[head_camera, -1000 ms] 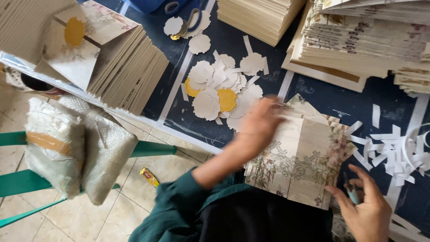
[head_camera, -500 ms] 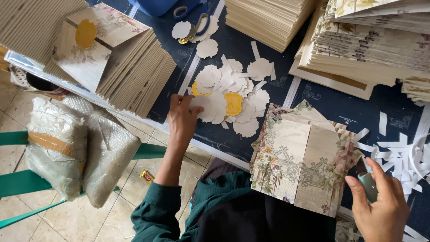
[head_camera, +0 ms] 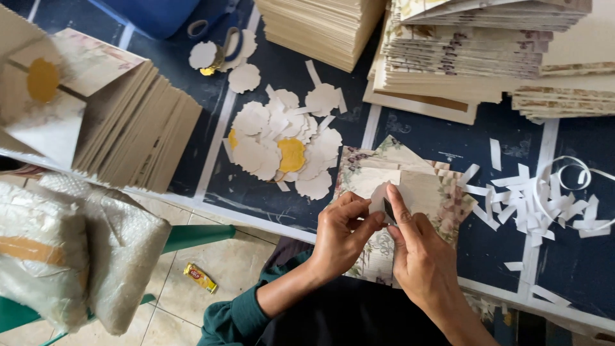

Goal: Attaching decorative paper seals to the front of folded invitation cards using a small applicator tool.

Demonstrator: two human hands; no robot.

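My left hand [head_camera: 339, 236] and my right hand [head_camera: 416, 250] meet over a floral folded card [head_camera: 410, 186] lying on the dark blue table [head_camera: 211, 160]. Between the fingertips of both hands sits a small scalloped paper sticker [head_camera: 382, 202], white with a dark inner face. Just left of the card lies a heap of scalloped stickers [head_camera: 282, 141], mostly white-backed, one showing gold.
A fanned stack of folded cards [head_camera: 122, 122] stands at the left edge. Tall card stacks [head_camera: 461, 51] fill the back. White paper strips [head_camera: 544, 205] litter the right. Scissors [head_camera: 221, 45] lie at the back. Bubble-wrapped bundles [head_camera: 70, 250] rest on a green chair below.
My left hand came back from the sticker heap to the card. My right hand rose from the lower right, and both now pinch one sticker together.
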